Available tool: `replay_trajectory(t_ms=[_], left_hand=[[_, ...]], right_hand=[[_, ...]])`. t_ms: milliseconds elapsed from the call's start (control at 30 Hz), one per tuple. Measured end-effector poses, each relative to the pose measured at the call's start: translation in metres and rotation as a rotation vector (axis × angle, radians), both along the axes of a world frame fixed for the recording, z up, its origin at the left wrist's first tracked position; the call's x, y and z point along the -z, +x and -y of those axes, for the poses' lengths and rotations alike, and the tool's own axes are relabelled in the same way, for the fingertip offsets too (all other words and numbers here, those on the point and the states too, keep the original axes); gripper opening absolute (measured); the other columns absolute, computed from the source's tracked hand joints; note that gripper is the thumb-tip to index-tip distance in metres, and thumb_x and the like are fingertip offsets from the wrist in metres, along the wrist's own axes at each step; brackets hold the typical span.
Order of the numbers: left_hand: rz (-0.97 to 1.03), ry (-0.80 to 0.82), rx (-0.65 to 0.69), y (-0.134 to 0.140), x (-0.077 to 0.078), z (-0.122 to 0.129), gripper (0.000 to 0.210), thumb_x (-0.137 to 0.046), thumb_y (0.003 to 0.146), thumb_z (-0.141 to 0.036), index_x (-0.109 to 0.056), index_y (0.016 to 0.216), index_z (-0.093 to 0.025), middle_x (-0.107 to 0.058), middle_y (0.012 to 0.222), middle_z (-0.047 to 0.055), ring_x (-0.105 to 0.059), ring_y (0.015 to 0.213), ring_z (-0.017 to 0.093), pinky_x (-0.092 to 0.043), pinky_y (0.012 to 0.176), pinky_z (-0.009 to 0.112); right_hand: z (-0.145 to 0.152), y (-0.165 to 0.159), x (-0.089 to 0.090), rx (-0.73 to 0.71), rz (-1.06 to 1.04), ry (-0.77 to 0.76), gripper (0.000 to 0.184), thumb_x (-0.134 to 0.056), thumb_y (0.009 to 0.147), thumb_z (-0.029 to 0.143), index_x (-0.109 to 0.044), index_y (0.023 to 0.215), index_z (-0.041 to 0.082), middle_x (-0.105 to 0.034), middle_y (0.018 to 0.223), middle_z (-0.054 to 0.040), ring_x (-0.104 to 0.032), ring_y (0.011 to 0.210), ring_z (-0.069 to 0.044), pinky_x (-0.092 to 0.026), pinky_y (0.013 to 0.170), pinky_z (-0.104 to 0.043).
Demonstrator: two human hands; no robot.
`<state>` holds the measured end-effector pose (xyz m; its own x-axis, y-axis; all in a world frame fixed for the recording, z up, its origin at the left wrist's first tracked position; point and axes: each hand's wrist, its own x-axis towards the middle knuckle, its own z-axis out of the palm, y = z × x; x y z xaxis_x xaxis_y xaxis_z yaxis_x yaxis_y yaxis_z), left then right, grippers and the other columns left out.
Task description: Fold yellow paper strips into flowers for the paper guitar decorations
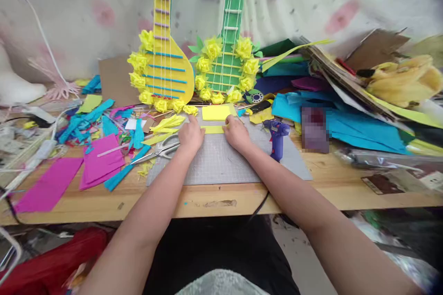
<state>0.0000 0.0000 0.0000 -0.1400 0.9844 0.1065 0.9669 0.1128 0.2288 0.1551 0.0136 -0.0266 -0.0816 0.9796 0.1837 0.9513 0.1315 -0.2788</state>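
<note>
A narrow yellow paper strip (pixel 213 129) stretches between my hands, low over the grey cutting mat (pixel 221 161). My left hand (pixel 191 136) is closed at the strip's left end, and my right hand (pixel 236 132) is closed at its right end; the fingertips are partly hidden. Just beyond the strip lies a yellow paper sheet (pixel 216 112). Silver scissors (pixel 161 151) rest beside my left hand, blades pointing left. To the right of my right hand a purple glue gun (pixel 277 138) is on the mat.
Behind the mat, a yellow paper guitar (pixel 169 69) and a green one (pixel 226 57) lean upright, trimmed with yellow paper flowers. Magenta sheets (pixel 104 159) and blue scraps cover the left side. Blue paper (pixel 363 122) and cardboard pile up at the right.
</note>
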Motion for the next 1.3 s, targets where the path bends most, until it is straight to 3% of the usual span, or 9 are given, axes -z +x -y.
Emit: replay_trajectory(t_ms=[133, 267, 400, 667, 767, 900, 1067, 1200, 1300], left_hand=[[-0.008, -0.013, 0.000, 0.003, 0.000, 0.001, 0.038, -0.054, 0.081, -0.031, -0.046, 0.114, -0.013, -0.063, 0.098, 0.014, -0.058, 0.098, 0.026, -0.042, 0.080, 0.034], [-0.037, 0.063, 0.168, 0.002, 0.004, -0.001, 0.019, -0.047, 0.083, -0.022, -0.058, 0.097, -0.019, -0.060, 0.099, 0.012, -0.050, 0.104, 0.027, -0.039, 0.087, 0.036], [0.001, 0.104, 0.216, -0.003, 0.011, -0.004, 0.020, -0.044, 0.082, -0.019, -0.064, 0.088, -0.019, -0.058, 0.097, 0.013, -0.046, 0.104, 0.028, -0.037, 0.089, 0.037], [-0.004, 0.157, 0.209, 0.000, 0.012, -0.004, 0.033, -0.055, 0.076, -0.043, -0.064, 0.088, -0.013, -0.057, 0.099, 0.016, -0.044, 0.105, 0.033, -0.035, 0.092, 0.043], [0.007, 0.144, 0.204, 0.002, 0.013, -0.003, 0.037, -0.056, 0.074, -0.047, -0.063, 0.087, -0.013, -0.057, 0.099, 0.016, -0.044, 0.105, 0.033, -0.034, 0.093, 0.043], [0.035, 0.130, 0.206, 0.003, 0.013, -0.003, 0.039, -0.060, 0.070, -0.050, -0.063, 0.084, -0.014, -0.058, 0.099, 0.015, -0.044, 0.106, 0.032, -0.033, 0.094, 0.041], [0.033, 0.088, 0.169, 0.003, 0.012, -0.005, 0.041, -0.061, 0.068, -0.052, -0.063, 0.084, -0.015, -0.058, 0.101, 0.013, -0.044, 0.106, 0.031, -0.034, 0.093, 0.040], [0.057, 0.049, 0.144, 0.003, 0.011, -0.007, 0.042, -0.062, 0.067, -0.054, -0.062, 0.085, -0.017, -0.059, 0.105, 0.013, -0.044, 0.107, 0.030, -0.035, 0.093, 0.040], [0.085, 0.006, 0.130, 0.001, 0.010, -0.011, 0.040, -0.062, 0.067, -0.054, -0.061, 0.085, -0.017, -0.059, 0.108, 0.012, -0.045, 0.109, 0.030, -0.034, 0.093, 0.041]], right_hand=[[0.000, 0.001, 0.001, -0.032, 0.020, 0.004, 0.023, -0.040, 0.088, 0.022, -0.051, 0.107, 0.015, -0.063, 0.092, -0.0113, -0.055, 0.089, -0.023, -0.036, 0.069, -0.028], [0.000, 0.000, 0.002, -0.065, 0.068, 0.016, 0.024, -0.036, 0.090, 0.023, -0.056, 0.101, 0.016, -0.063, 0.094, -0.0119, -0.053, 0.090, -0.024, -0.036, 0.071, -0.030], [-0.001, -0.003, 0.002, -0.048, 0.050, 0.027, 0.024, -0.037, 0.090, 0.024, -0.057, 0.101, 0.016, -0.063, 0.096, -0.0121, -0.053, 0.090, -0.023, -0.036, 0.073, -0.030], [0.007, -0.015, -0.002, -0.033, 0.062, 0.060, 0.041, -0.048, 0.084, 0.047, -0.055, 0.100, 0.011, -0.063, 0.096, -0.0157, -0.053, 0.096, -0.028, -0.038, 0.083, -0.035], [0.009, -0.014, -0.002, -0.036, 0.091, 0.072, 0.036, -0.049, 0.083, 0.042, -0.053, 0.101, 0.011, -0.062, 0.098, -0.0159, -0.052, 0.097, -0.028, -0.038, 0.085, -0.036], [0.009, -0.004, -0.002, -0.012, 0.077, 0.033, 0.026, -0.045, 0.082, 0.022, -0.050, 0.105, 0.011, -0.059, 0.101, -0.0159, -0.051, 0.097, -0.027, -0.040, 0.081, -0.035], [0.009, 0.004, -0.004, 0.057, -0.042, 0.040, 0.035, -0.033, 0.079, 0.005, -0.047, 0.111, 0.011, -0.051, 0.111, -0.0186, -0.051, 0.095, -0.026, -0.043, 0.076, -0.036], [0.006, -0.004, 0.000, -0.173, -0.172, 0.199, 0.039, -0.033, 0.077, 0.003, -0.048, 0.112, 0.014, -0.050, 0.109, -0.0142, -0.047, 0.102, -0.023, -0.042, 0.087, -0.036], [0.002, -0.011, 0.007, -0.321, -0.206, 0.139, 0.039, -0.036, 0.076, 0.004, -0.051, 0.109, 0.015, -0.051, 0.105, -0.0116, -0.049, 0.099, -0.021, -0.043, 0.087, -0.035]])
